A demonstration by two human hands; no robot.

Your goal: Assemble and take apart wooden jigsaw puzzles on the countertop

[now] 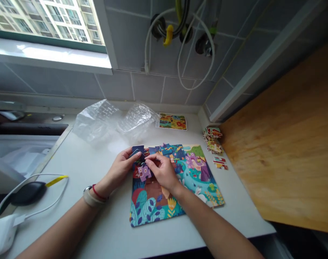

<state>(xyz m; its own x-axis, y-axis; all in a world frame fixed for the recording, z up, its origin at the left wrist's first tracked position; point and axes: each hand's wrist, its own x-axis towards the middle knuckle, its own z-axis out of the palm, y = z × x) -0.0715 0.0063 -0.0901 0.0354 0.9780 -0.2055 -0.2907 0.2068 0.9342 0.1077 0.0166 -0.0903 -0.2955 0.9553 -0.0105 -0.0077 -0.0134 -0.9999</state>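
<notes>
A colourful jigsaw puzzle board (180, 194) lies on the white counter (109, 223) in front of me. Both my hands rest over its upper left corner. My left hand (123, 167) pinches a dark blue puzzle piece (137, 151) at the board's top left edge. My right hand (162, 171) is curled over the board with its fingertips pressing on pieces beside the left hand. A purple puzzle piece (144, 172) lies just under its fingers. Whether the right fingers grip a piece is hidden.
Crumpled clear plastic bags (112, 122) lie behind the board. A small reference picture (172, 121) sits at the back. A stack of loose pieces (212, 138) and another piece (220, 163) lie at the right, by a wooden panel (288, 151). White cables and a dark device (28, 192) lie left.
</notes>
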